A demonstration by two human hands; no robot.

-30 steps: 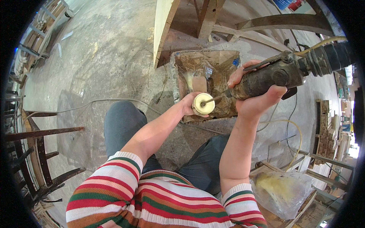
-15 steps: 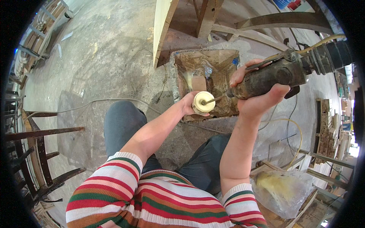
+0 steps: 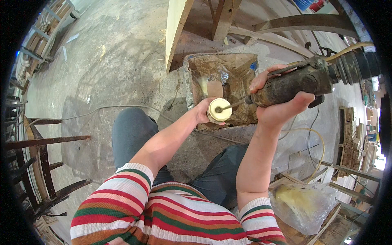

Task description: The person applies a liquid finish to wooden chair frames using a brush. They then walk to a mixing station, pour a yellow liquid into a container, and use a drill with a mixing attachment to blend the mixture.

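Note:
In my left hand (image 3: 204, 110) is a small round cream-coloured cup (image 3: 221, 116), its open top facing up and its contents pale and smooth-looking. A thin metal shaft (image 3: 236, 105) reaches into the cup, its end resting at the middle of that pale surface. The shaft comes from a dark, worn power tool (image 3: 292, 86) with a ribbed rear section. My right hand (image 3: 281, 109) supports this tool from below, with fingers curled over its far side. Both hands are closed and sit over the near edge of a dirty, crusted tub (image 3: 195, 61) on the floor.
Beyond the tub stand wooden frame legs (image 3: 223, 20) and a pale board (image 3: 175, 32). Dark chair-like frames (image 3: 45, 163) are at the left. A cable (image 3: 122, 107) crosses the concrete floor. Near my right elbow lies a clear plastic bag (image 3: 304, 204) with yellowish contents. Stacked wood (image 3: 349, 143) stands farther right.
The power tool has shifted slightly right with my right hand, so more of its shaft shows. My left hand and the cup have barely moved.

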